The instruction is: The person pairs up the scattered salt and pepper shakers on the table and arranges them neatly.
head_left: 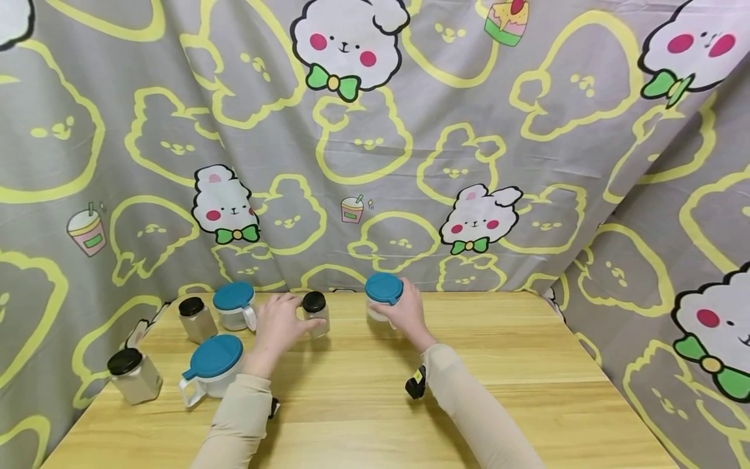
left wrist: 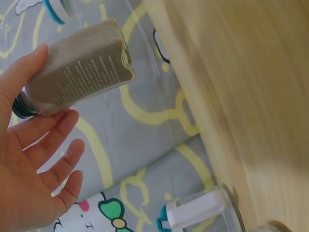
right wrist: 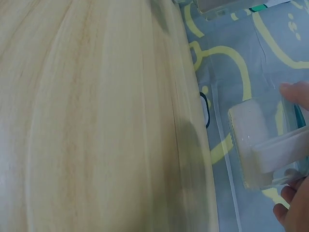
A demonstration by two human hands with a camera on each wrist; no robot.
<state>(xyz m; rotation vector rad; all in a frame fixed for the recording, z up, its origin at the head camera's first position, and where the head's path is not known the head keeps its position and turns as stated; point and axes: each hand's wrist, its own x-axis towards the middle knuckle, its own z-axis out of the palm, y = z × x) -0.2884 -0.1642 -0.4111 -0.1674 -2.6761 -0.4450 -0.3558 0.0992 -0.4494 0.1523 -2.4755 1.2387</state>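
Observation:
My left hand (head_left: 278, 329) pinches a black-lidded glass spice jar (head_left: 316, 317) between thumb and fingers, near the lid. The left wrist view shows grey-brown powder filling this jar (left wrist: 82, 67) and small white print on its side; a gap shows between its base and the wooden tabletop. My right hand (head_left: 409, 314) grips a clear seasoning box with a blue lid (head_left: 383, 288), toward the table's back edge. In the right wrist view the box (right wrist: 248, 121) has a white handle and white contents low inside. Its base looks raised off the table; part of the hand is cut off there.
On the left of the wooden table (head_left: 363, 404) stand two more black-lidded jars, one in front (head_left: 137, 381) and one behind (head_left: 200, 324). Beside them are two blue-lidded boxes, one near (head_left: 215, 357) and one far (head_left: 234, 298). A patterned curtain (head_left: 375, 150) hangs behind the table.

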